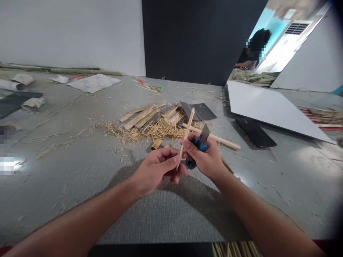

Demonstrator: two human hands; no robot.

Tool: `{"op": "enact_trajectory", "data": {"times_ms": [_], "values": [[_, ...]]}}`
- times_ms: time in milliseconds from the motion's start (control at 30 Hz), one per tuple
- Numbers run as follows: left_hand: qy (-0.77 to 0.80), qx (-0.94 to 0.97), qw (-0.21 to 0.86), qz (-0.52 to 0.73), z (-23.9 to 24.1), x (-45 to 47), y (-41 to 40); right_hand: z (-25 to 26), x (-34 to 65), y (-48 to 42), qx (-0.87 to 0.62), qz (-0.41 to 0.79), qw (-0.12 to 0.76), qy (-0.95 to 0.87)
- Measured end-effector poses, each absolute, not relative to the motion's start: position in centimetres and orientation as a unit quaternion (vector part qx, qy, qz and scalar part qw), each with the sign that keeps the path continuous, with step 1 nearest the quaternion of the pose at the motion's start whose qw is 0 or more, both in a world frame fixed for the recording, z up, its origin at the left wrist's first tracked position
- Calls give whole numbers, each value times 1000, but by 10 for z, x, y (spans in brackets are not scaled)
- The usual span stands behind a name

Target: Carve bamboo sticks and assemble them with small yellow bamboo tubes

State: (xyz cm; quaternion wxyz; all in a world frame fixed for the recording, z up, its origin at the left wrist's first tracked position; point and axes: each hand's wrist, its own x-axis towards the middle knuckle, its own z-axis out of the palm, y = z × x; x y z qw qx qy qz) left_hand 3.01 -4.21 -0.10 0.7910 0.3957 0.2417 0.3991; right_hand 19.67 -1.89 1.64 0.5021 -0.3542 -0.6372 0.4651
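My left hand (158,169) is closed around the lower end of a thin bamboo stick (188,128) with a pointed tip that rises up and to the right. My right hand (205,157) grips a utility knife (200,141) with a blue handle and a grey blade; its thumb rests against the stick. Both hands hover above a grey floor (80,171), close together.
A heap of bamboo strips and shavings (150,123) lies just beyond the hands, with dark sheets (200,111) and a long stick (219,140). A white board (270,107) and a black slab (255,132) sit to the right. Another person (254,50) sits far back right. Papers (92,82) lie at the left.
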Motion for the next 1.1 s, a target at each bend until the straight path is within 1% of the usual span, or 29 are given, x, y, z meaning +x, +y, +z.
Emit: {"op": "enact_trajectory", "data": {"times_ms": [300, 533, 700, 933, 1100], "values": [[222, 410, 790, 398, 1, 27, -42, 21, 193, -22, -366, 407, 509, -665], [199, 435, 781, 401, -6, 27, -38, 20, 194, -20, -382, 396, 517, -656], [217, 452, 759, 415, -6, 26, -38, 22, 193, -22, -387, 386, 504, -669], [256, 488, 731, 403, -2, 27, -41, 21, 193, -22, -365, 411, 502, -668], [268, 485, 723, 413, 0, 29, -43, 23, 193, -23, -361, 376, 488, -700]]}}
